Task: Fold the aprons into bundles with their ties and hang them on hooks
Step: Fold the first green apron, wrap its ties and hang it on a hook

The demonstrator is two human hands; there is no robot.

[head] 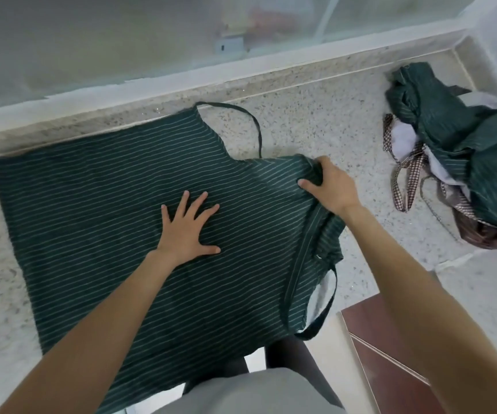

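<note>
A dark green apron with thin white stripes (97, 210) lies spread flat on a speckled stone counter (307, 124). My left hand (189, 230) presses flat on its middle, fingers spread. My right hand (329, 186) grips the bib end of the apron, which is folded over onto the body. One tie (248, 118) loops on the counter behind the apron. Another strap (320, 315) hangs off the counter's front edge.
A heap of other aprons (462, 150), green striped and brown checked, sits at the counter's right end. A frosted window (121, 40) and its white sill run along the back. Dark red floor tiles (390, 354) show below right.
</note>
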